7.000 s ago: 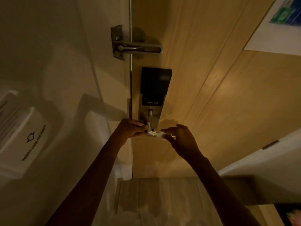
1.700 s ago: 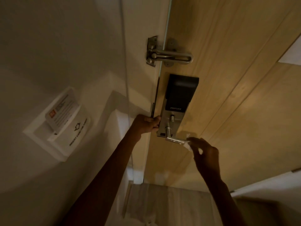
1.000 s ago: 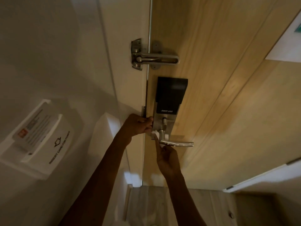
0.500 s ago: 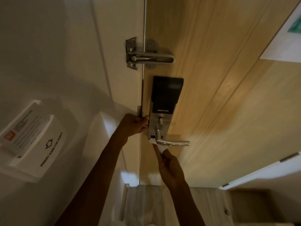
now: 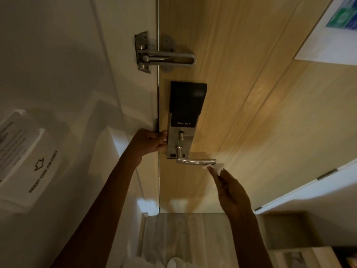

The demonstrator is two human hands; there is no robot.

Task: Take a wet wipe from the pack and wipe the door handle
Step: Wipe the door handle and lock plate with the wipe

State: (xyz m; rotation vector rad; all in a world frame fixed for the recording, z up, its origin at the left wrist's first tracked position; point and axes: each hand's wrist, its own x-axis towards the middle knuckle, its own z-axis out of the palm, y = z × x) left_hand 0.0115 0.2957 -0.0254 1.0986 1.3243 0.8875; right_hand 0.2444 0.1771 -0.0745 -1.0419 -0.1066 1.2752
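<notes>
A silver lever door handle (image 5: 195, 161) sticks out to the right from a smart lock plate (image 5: 180, 140) on the wooden door (image 5: 251, 93). My right hand (image 5: 231, 190) pinches a small white wet wipe (image 5: 216, 167) just under the free tip of the handle. My left hand (image 5: 148, 141) grips the edge of the door beside the lock plate, fingers curled round it. The pack of wipes is not in view.
A metal swing-bar door guard (image 5: 164, 57) sits above the black lock panel (image 5: 186, 101). A white key-card holder (image 5: 29, 161) hangs on the left wall. A notice (image 5: 332, 31) is fixed at upper right. Pale wood floor (image 5: 183, 238) lies below.
My right hand has slid the wipe from the base of the handle, near the lock plate, out to its free tip on the right. My left hand stays on the door edge.
</notes>
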